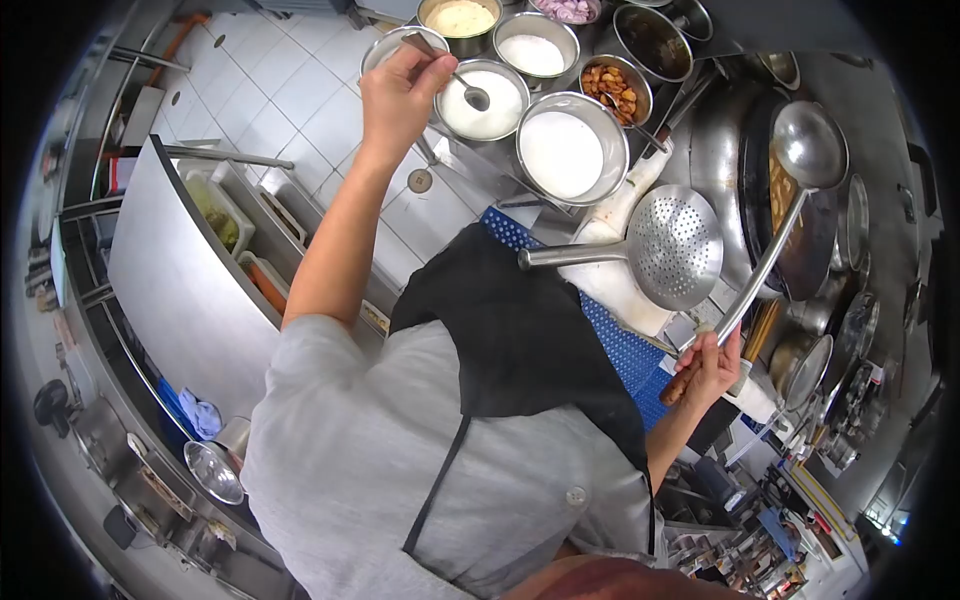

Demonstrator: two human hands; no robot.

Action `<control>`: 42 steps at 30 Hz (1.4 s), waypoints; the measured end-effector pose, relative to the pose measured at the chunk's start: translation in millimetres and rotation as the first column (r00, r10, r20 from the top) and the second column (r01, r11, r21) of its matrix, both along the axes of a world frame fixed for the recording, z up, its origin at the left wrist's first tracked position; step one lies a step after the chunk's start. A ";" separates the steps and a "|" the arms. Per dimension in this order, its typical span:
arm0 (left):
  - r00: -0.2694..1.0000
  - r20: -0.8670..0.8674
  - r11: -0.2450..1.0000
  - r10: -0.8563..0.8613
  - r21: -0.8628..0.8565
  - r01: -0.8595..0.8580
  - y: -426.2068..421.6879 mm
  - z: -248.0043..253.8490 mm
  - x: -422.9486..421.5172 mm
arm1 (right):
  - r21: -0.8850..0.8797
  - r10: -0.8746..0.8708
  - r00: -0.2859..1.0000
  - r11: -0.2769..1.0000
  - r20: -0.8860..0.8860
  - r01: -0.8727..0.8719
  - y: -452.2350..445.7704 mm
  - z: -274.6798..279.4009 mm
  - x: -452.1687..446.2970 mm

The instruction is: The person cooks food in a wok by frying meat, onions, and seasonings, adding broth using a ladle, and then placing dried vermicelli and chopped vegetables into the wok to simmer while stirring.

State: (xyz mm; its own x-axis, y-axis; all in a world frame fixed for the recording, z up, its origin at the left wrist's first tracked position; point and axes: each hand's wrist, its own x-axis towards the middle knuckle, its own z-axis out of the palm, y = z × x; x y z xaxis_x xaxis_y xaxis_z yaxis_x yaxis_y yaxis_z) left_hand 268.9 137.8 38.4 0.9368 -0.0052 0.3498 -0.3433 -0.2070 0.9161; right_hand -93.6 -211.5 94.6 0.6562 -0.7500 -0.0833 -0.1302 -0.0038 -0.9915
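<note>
Left hand (405, 92) pinches a metal spoon (477, 98), its bowl over the white-powder pot (525, 105) beside the grip; right hand (707, 372) closes round a ladle (765, 262), bowl beyond that grip over a wok (810, 255).

The left arm (348, 235) stretches out, left fingers (402, 64) pinched, while right fingers (712, 352) curl closed.

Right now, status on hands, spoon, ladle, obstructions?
Left hand gripping spoon at white-filled bowl. Right hand gripping ladle over wok. Skimmer nearby; no obstruction seen.
</note>
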 end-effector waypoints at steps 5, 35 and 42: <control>0.999 -0.045 1.000 0.013 0.020 -0.012 -5.6 0.2 -9.3 | 0.037 0.055 0.998 0.998 -0.041 -0.054 19.3 12.1 17.5; 0.962 -0.258 0.995 -0.090 0.011 0.096 -2.9 -23.6 10.0 | 0.268 0.249 0.967 0.937 -0.057 -0.225 34.4 49.1 61.5; 0.880 -0.469 0.985 -0.069 -0.169 -0.013 6.4 -28.9 26.5 | 0.334 0.240 0.969 0.920 -0.062 -0.206 37.4 68.2 60.4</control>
State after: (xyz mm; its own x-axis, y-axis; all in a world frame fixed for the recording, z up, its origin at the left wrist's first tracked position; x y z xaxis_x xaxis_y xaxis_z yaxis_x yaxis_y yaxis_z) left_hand 295.4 144.2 9.5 0.9907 -0.0159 -0.1354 0.1347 -0.0383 0.9902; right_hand -33.2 -174.1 162.8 0.7788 -0.5066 -0.3698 -0.2617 0.2734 -0.9256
